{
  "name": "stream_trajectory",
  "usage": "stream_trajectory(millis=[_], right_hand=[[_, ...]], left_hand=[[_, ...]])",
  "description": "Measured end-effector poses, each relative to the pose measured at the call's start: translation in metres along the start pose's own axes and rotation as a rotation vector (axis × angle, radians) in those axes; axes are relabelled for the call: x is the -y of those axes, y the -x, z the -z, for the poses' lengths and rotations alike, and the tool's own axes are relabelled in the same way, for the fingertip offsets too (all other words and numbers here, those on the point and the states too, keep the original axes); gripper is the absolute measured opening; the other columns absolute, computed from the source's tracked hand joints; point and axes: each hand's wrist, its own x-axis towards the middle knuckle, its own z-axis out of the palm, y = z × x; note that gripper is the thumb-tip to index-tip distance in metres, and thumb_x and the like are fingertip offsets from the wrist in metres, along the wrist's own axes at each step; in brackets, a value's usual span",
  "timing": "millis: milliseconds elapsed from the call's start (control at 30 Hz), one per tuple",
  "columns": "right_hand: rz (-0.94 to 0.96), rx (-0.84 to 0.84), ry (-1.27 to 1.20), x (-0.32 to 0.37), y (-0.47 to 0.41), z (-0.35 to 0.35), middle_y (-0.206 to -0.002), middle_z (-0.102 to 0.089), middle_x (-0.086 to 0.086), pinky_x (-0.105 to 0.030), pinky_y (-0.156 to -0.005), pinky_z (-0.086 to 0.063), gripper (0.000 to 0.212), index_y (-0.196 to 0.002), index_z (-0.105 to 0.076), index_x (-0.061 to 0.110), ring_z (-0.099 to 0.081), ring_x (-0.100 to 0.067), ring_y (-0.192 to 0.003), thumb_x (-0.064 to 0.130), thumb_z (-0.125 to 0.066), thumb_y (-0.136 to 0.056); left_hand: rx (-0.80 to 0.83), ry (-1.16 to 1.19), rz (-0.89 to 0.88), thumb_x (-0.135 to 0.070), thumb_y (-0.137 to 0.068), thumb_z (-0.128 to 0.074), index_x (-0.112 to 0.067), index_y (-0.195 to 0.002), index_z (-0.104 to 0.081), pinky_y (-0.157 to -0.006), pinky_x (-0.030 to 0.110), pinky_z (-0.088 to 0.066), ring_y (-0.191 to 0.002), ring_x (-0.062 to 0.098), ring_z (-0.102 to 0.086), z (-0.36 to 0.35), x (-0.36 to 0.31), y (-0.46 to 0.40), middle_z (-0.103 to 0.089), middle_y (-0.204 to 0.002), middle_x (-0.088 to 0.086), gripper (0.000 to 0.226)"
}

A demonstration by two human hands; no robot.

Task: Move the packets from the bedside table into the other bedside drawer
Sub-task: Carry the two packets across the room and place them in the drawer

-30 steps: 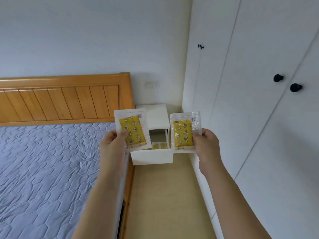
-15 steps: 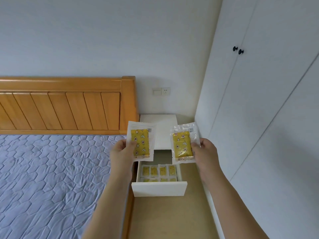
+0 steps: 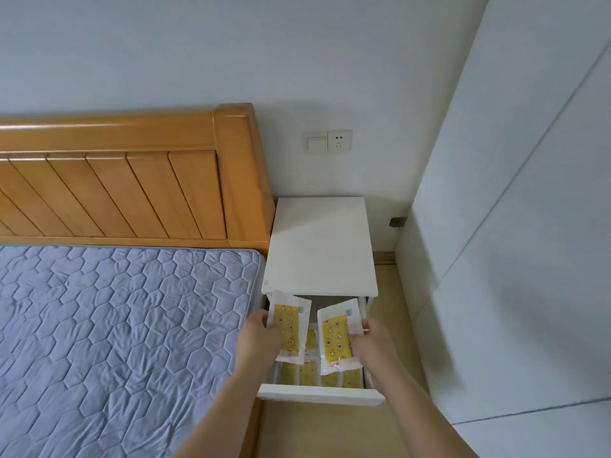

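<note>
**Inspector:** Head view. Both hands have come down since half a second ago: the packets were then held up at the level of the cabinet top, and they now hang directly over the open drawer. The left hand pinches the left packet by its side edge, thumb on the face. The right hand has its fingers curled round the lower right corner of the right packet. Each grip is closed on one packet only.

**Assistant:** And the meaning for the task?

**Inspector:** In my judgement, carrying is finished and release is the step in hand. The drawer already holds rows of like packets, so this is the receiving drawer.

**Assistant:** Edges and room?

**Inspector:** The bedside table overhangs the rear of the drawer; the upper corner of the left packet sits just beside that front edge and could catch on it. The drawer's front panel is near the wrists. The mattress borders the left side, the wardrobe stands apart on the right with floor between. Free space inside the drawer is largely hidden by the held packets; I cannot tell how much remains. The near row appears full, so the packets probably go further back.
</note>
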Motion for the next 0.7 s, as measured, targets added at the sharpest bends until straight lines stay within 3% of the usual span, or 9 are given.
stream_trajectory(millis=[133,300,433,533,633,700], right_hand=[[-0.066,0.013,0.046,-0.03,-0.104,-0.04,-0.09,-0.067,0.004,-0.034,-0.067,-0.06,0.025,-0.101,-0.056,0.024,-0.068,-0.013,-0.076,0.004,-0.045,-0.092],[-0.155,0.012,0.171,-0.11,-0.243,-0.101,-0.096,-0.062,0.006,-0.031,-0.062,-0.058,0.04,-0.124,-0.048,0.024,-0.064,-0.011,-0.078,0.006,-0.041,-0.09],[-0.204,0.026,0.23,-0.16,-0.316,-0.146,-0.098,-0.061,0.0,-0.024,-0.05,-0.044,0.043,-0.13,-0.045,0.021,-0.061,-0.012,-0.075,0.002,-0.042,-0.091],[-0.19,0.034,0.245,-0.184,-0.354,-0.174,-0.108,-0.06,-0.001,-0.02,-0.045,-0.037,0.048,-0.137,-0.04,0.019,-0.058,-0.009,-0.069,0.001,-0.042,-0.093],[-0.189,0.039,0.258,-0.199,-0.383,-0.195,-0.128,-0.055,-0.004,-0.016,-0.044,-0.037,0.052,-0.142,-0.037,0.018,-0.057,-0.004,-0.071,0.0,-0.042,-0.093],[-0.194,0.049,0.287,-0.206,-0.398,-0.205,-0.135,-0.052,-0.006,-0.016,-0.044,-0.038,0.053,-0.144,-0.035,0.016,-0.058,-0.004,-0.071,0.0,-0.042,-0.094]], left_hand=[[0.099,-0.254,0.072,-0.006,-0.091,-0.041,-0.019,-0.09,-0.052,-0.049,0.021,-0.038,-0.067,0.011,-0.057,-0.066,0.048,-0.086,-0.061,-0.081,-0.003,0.017],[0.075,-0.387,0.193,-0.003,-0.092,-0.038,-0.012,-0.111,-0.044,-0.047,0.022,-0.036,-0.064,0.009,-0.05,-0.146,0.135,-0.201,-0.052,-0.08,-0.004,0.022],[0.074,-0.461,0.17,0.001,-0.089,-0.034,-0.011,-0.115,-0.04,-0.046,0.025,-0.033,-0.065,0.012,-0.049,-0.189,0.187,-0.263,-0.051,-0.081,-0.001,0.029],[0.094,-0.511,0.145,0.002,-0.089,-0.034,-0.011,-0.131,-0.028,-0.044,0.025,-0.033,-0.063,0.013,-0.052,-0.214,0.21,-0.293,-0.055,-0.081,0.0,0.044],[0.114,-0.515,0.137,0.001,-0.089,-0.033,-0.015,-0.146,-0.013,-0.049,0.027,-0.036,-0.066,0.015,-0.053,-0.234,0.229,-0.316,-0.06,-0.094,0.006,0.063],[0.12,-0.457,0.153,0.0,-0.09,-0.031,-0.025,-0.15,-0.007,-0.063,0.033,-0.042,-0.083,0.022,-0.054,-0.243,0.24,-0.326,-0.059,-0.115,0.012,0.069]])
